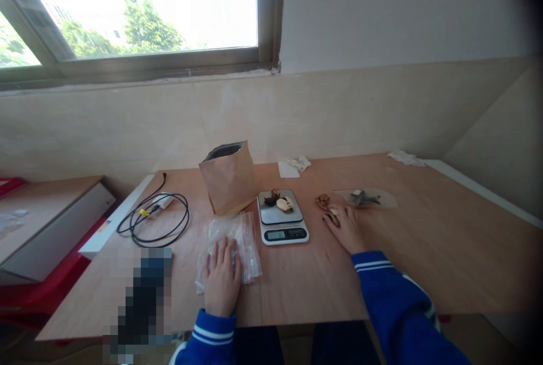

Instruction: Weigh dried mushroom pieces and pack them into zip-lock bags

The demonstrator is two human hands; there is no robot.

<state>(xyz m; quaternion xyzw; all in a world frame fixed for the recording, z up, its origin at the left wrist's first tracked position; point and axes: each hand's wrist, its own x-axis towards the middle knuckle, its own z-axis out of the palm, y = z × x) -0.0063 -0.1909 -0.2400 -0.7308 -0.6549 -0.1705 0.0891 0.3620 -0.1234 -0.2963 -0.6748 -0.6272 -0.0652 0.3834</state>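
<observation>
My left hand (pixel 222 274) lies flat on a stack of clear zip-lock bags (pixel 248 252), its fingers stretched out. On the right, my right hand (pixel 347 228) rests on the table with its fingers curled round a dried mushroom (pixel 333 218), partly covered by them. Just beyond those fingers lies another brown dried mushroom (pixel 322 201). Between my hands stands a white kitchen scale (pixel 271 219) with a metal plate. Several dried mushroom pieces sit on it, among them a pale one (pixel 285 203). The digits on its display are too small to read.
A brown paper pouch (pixel 229 178) stands open behind the bags. A coiled black cable (pixel 186 223) with a white adapter (pixel 163 201) lies left. Grey metal scissors or a similar tool (pixel 365 198) rests on clear plastic at right. Crumpled tissue (pixel 299 163) lies near the wall.
</observation>
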